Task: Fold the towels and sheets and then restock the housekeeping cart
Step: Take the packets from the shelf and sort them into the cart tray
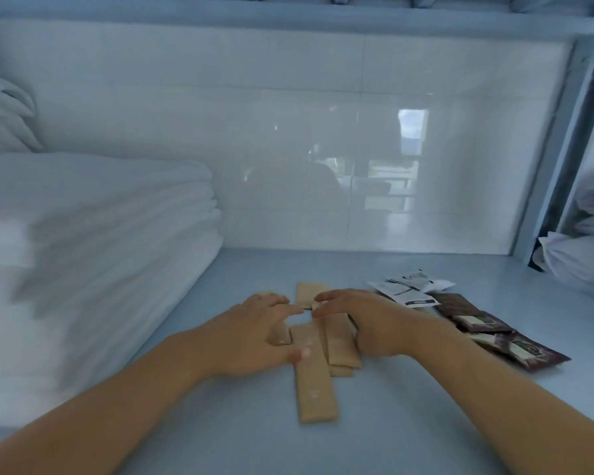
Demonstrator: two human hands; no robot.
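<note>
A bunch of tan sachets (314, 368) was cupped on the blue shelf (408, 406) by the left hand (254, 332) and right hand (364, 322), fingers loosely curved over them. Folded white towels (93, 241) were stacked just left; dark packets (487, 327) were scattered right.

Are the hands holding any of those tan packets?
Not really holding. Both the left hand and right hand lie with spread fingers on the tan packets, pressing them together on the shelf.

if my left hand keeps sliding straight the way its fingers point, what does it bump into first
Most likely the right hand: the left hand points right and slightly forward across the tan packets, fingertips nearly meeting. Depth is hard to judge.
</note>
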